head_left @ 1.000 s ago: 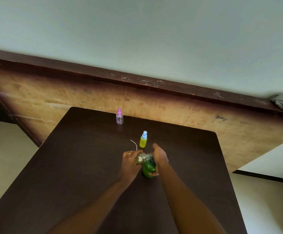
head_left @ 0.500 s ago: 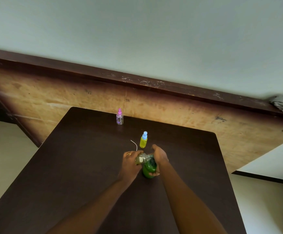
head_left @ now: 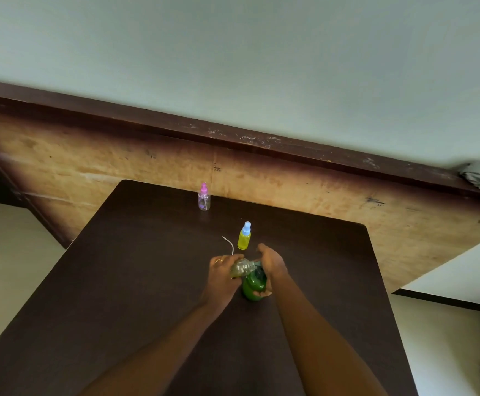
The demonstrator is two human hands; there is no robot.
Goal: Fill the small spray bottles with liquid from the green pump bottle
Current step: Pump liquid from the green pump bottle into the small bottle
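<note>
Filling step, centre frame: left grip [head_left: 221,277] clasps a small clear bottle [head_left: 241,267] tilted at the green pump bottle [head_left: 253,285], right grip [head_left: 271,265] wraps that pump bottle on the counter [head_left: 118,281]; next likely needs steady, aligned pumping.

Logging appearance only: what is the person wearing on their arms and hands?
The left forearm and right forearm are bare, no sleeves in view. The left hand wears a thin ring on one finger. The right hand shows no ring; neither hand is gloved.

Dark table [head_left: 124,281]: pink-capped bottle [head_left: 204,198], yellow bottle [head_left: 244,238]
</note>
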